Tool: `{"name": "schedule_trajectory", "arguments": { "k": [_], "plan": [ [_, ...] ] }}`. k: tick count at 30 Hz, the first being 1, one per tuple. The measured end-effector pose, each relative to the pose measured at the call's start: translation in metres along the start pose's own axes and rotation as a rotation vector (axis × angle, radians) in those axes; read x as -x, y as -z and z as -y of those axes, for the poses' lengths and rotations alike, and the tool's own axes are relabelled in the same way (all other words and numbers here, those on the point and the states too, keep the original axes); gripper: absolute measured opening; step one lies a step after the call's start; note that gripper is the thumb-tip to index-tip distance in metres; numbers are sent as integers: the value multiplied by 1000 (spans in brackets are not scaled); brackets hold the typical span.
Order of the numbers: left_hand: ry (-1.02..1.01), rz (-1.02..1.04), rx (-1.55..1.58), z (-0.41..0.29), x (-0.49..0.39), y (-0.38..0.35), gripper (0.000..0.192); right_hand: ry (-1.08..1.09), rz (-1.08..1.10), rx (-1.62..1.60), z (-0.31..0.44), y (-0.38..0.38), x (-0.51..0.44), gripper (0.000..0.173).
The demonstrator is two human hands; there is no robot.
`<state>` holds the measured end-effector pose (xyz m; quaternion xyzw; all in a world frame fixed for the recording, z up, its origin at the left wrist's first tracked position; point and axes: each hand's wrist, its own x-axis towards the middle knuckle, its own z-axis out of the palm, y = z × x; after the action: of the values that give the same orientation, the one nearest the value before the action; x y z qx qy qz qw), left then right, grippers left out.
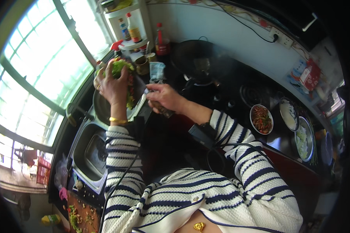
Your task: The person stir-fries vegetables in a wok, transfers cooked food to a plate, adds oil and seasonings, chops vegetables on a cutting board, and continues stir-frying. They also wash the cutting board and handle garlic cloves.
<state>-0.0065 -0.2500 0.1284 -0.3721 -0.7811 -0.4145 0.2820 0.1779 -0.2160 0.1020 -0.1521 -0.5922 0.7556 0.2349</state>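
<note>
My right hand [167, 97] grips the wooden handle [162, 109] of a broad kitchen knife, probably a cleaver, whose blade [139, 88] points up and to the left. Chopped green vegetables [119, 68] with red bits are heaped along the blade. Over this heap my left hand [115, 84] is cupped, fingers spread around the greens and holding them against the knife. Both hands are above the edge of the far sink basin [102, 107]. My left palm and part of the blade are hidden. To the right of the knife, a dark wok [189, 54] sits on the stove with faint steam near it.
A near sink basin [92, 145] lies left. A cutting board [83, 212] with vegetable scraps is lower left. Behind the hands stand a cup [142, 65], a blue-white packet [157, 71] and a red-labelled bottle [162, 43]. Rightward are a bowl of cooked food [261, 119] and a basin of cut vegetables [302, 139].
</note>
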Motion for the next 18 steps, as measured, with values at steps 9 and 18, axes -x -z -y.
{"name": "schedule_trajectory", "arguments": {
  "k": [9,18],
  "plan": [
    [-47,307,648,-200,17,-233,56,15,-505,441,93,198,42,25],
    [-89,860,566,-226,22,-344,57,-211,-657,1073,118,289,9,42]
  ]
}}
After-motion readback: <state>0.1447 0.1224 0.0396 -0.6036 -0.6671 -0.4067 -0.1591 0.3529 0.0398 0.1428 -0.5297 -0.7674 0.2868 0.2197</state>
